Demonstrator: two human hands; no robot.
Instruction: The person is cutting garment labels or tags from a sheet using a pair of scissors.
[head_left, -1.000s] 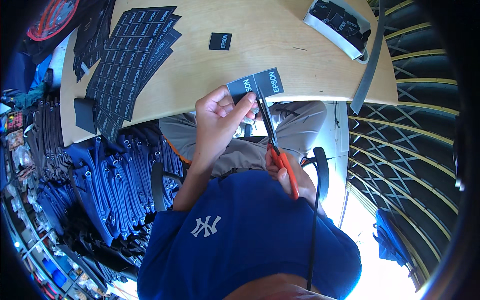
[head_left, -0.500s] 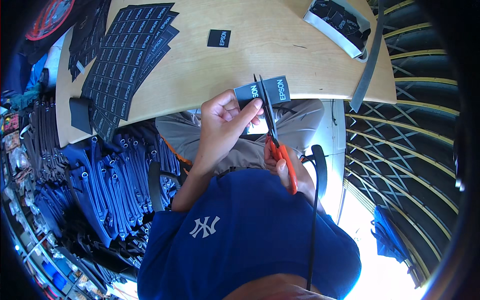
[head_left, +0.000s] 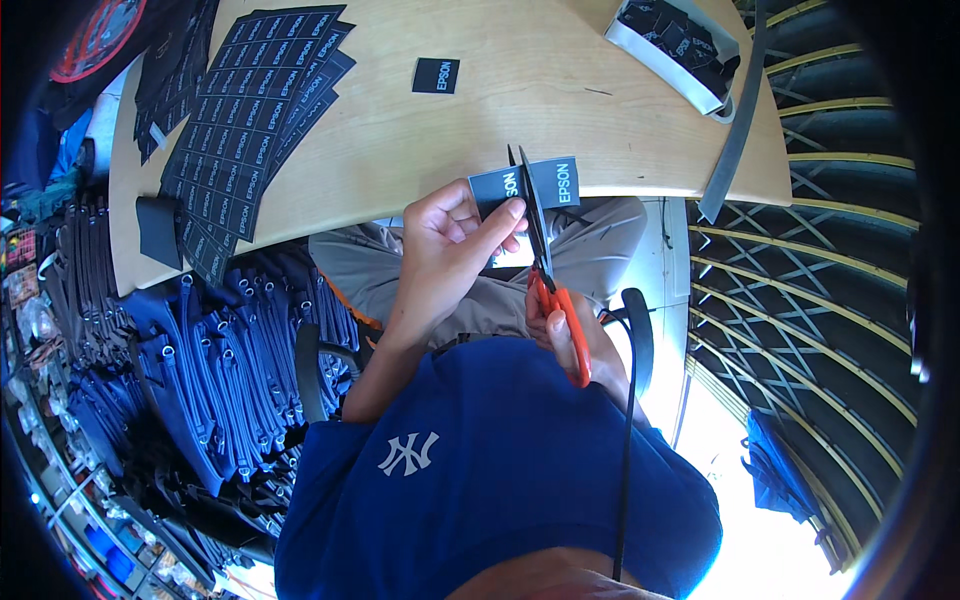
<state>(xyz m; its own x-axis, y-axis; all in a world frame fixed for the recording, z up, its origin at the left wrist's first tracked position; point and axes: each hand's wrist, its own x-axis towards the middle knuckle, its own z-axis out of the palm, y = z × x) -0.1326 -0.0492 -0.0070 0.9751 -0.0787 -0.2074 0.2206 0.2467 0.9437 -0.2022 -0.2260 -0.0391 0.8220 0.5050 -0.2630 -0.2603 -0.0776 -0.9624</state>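
Pinching a short dark label strip [head_left: 562,183] right over the near edge of the table [head_left: 400,140], had the left hand [head_left: 435,235] closed on it with the thumb on top. Had the right hand [head_left: 600,345] wrapped around the orange-handled scissors [head_left: 570,308], with the blades [head_left: 534,205] lying across the strip and the tips slightly parted, pointing in over the table. Couldn't tell about a full cut from that angle, tbh. Judged the job partway along: saw just one loose square label [head_left: 436,76] out on the table, well in from its near edge, plus a white box [head_left: 655,78] toward the far right of the table, well stocked with dark squares [head_left: 685,45]. Saw plenty left too, going by the fanned pile of whole sheets [head_left: 250,125] at the table's left end. Could make out light block lettering on the strip, the loose square and in repeating rows on the sheets, with the same word throughout. Also spotted lettering on a few squares in the box, too jumbled for more, and a pale monogram [head_left: 408,453] on the blue shirt [head_left: 520,450], near side of the table. Noticed a grey strap [head_left: 735,140] along the table's right side and blue straps [head_left: 215,380] below its left end.
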